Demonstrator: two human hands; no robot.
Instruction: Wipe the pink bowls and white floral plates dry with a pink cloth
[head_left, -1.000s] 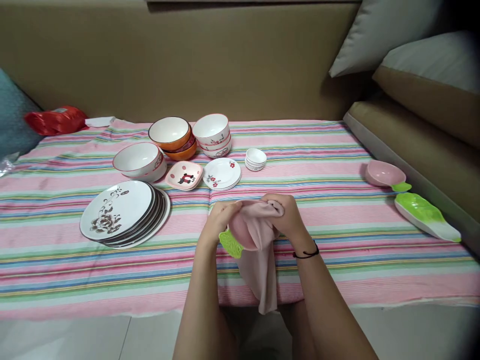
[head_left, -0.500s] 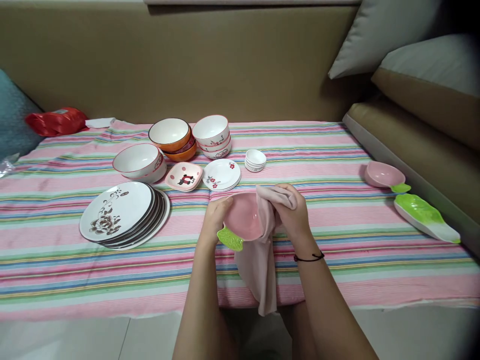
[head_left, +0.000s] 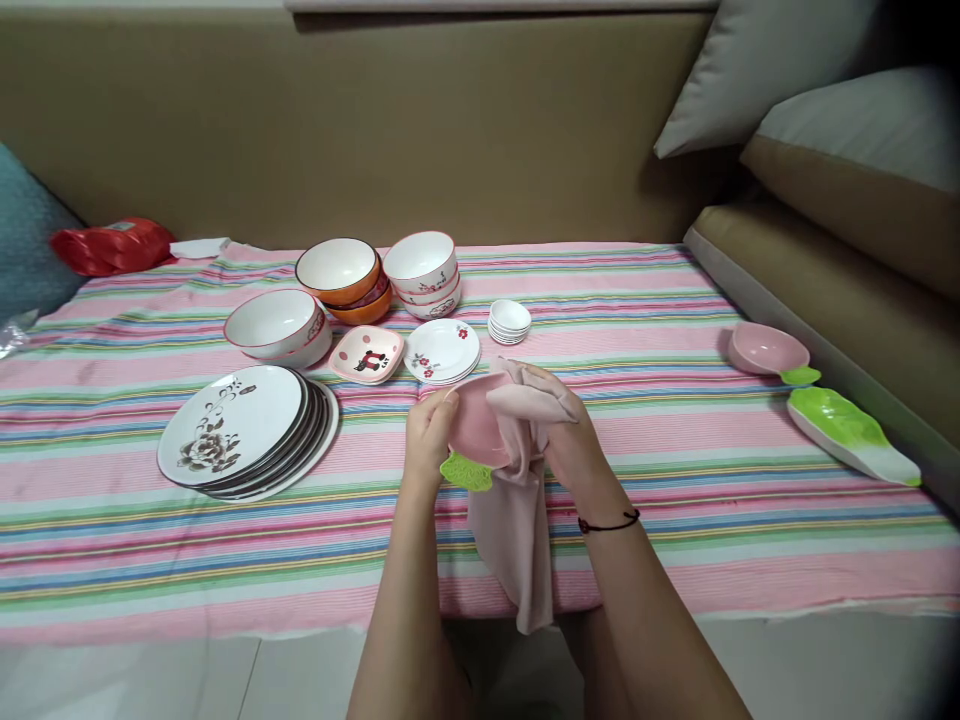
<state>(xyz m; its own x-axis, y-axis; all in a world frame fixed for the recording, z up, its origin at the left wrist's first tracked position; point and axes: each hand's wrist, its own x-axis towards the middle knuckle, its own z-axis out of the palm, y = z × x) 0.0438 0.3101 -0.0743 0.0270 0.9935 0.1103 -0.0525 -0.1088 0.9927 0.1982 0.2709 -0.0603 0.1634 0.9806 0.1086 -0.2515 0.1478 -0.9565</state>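
A pink bowl (head_left: 475,425) with a green leaf-shaped handle is held up over the front of the striped cloth. My left hand (head_left: 430,434) grips its left rim, thumb on the inside. My right hand (head_left: 570,430) is closed around a dusty-pink cleaning cloth (head_left: 517,540), which folds over the bowl's right side and hangs down below it. The right fingers are partly covered by the cloth. Beyond the bowl lie a stack of small white plates (head_left: 442,350) with red flowers and a pink square dish (head_left: 367,353) with a cat picture.
Large flowered plates (head_left: 232,425) are stacked at left. Behind are white bowls (head_left: 274,325), orange bowls (head_left: 341,270), red-rimmed bowls (head_left: 421,265) and small white dishes (head_left: 510,318). At right lie another pink bowl (head_left: 769,348) and a green cabbage-shaped dish (head_left: 851,430), beside cushions (head_left: 847,220).
My right hand has moved left and slightly up with the cloth, covering more of the bowl's inside. The bowl has tilted a little, and its leaf handle has shifted slightly right.
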